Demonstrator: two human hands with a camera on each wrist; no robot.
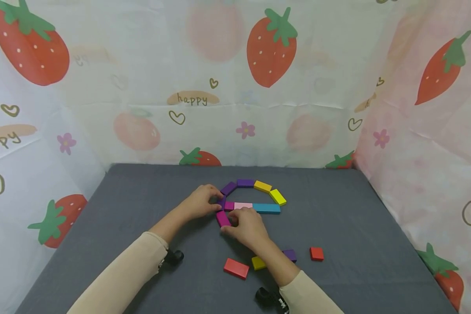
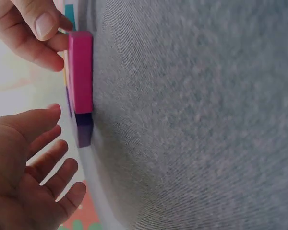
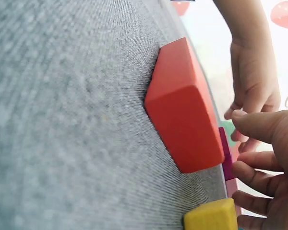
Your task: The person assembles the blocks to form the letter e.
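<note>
A row of coloured blocks curves across the grey table, with a straight bar of magenta, pink and blue blocks (image 1: 266, 209) inside it. My left hand (image 1: 198, 201) is at the left side of the curve, beside a purple block (image 1: 222, 202); its thumb and fingers are loosely bent and apart in the left wrist view. A magenta block (image 1: 223, 219) forms the lower left end. Next to it is my right hand (image 1: 248, 226), thumb and fingers spaced apart around its lower end, with no firm grip visible. Contact is partly hidden.
Nearer me lie a red-orange block (image 1: 236, 268), a yellow block (image 1: 258, 263), a purple block (image 1: 289, 255) partly behind my right forearm, and a small red block (image 1: 316, 254). Purple (image 1: 245, 183) and yellow blocks (image 1: 278, 196) make up the curve's top and right. Strawberry-print cloth surrounds the table.
</note>
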